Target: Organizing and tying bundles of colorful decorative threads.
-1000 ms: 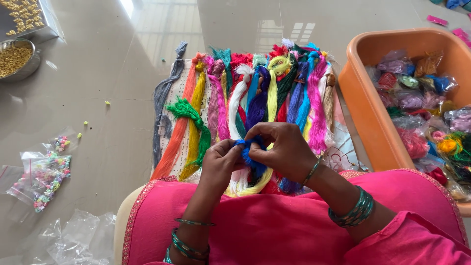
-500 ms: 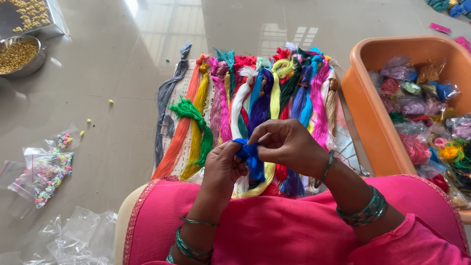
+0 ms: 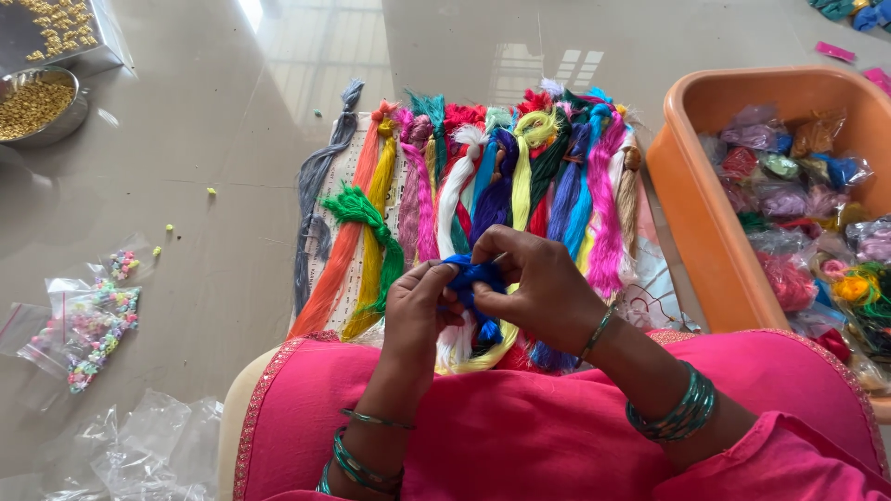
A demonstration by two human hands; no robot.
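- Fingertips of both hands are partly buried in a blue thread bundle [image 3: 471,278], so the exact pinch points are hard to make out.
- Left hand [image 3: 419,306] is curled closed on the bundle's left side, thumb and fingers clamped around the blue strands.
- Right hand [image 3: 534,283] is pinched shut on the same bundle from the right and above; a thin pale tip (possibly a needle or a thread end, too small to tell) pokes out by its forefinger.
- The bundle sits between the 2 hands, touching both, and its lower tail drops below them toward the pink fabric [image 3: 520,427] over the lap.
- Just beyond the hands lies a row of coloured thread skeins [image 3: 501,176] on a patterned cloth; the near ends of several skeins are hidden behind the hands.
- To the right of the right hand stands an orange plastic tub [image 3: 691,195] of bagged threads, cut off by the frame edge.
- Well to the left of the left hand are small bags of pastel beads [image 3: 93,320] on the floor, and further off a metal bowl of gold beads [image 3: 37,102], also cropped.
- Green bangles [image 3: 682,417] ring the right wrist.
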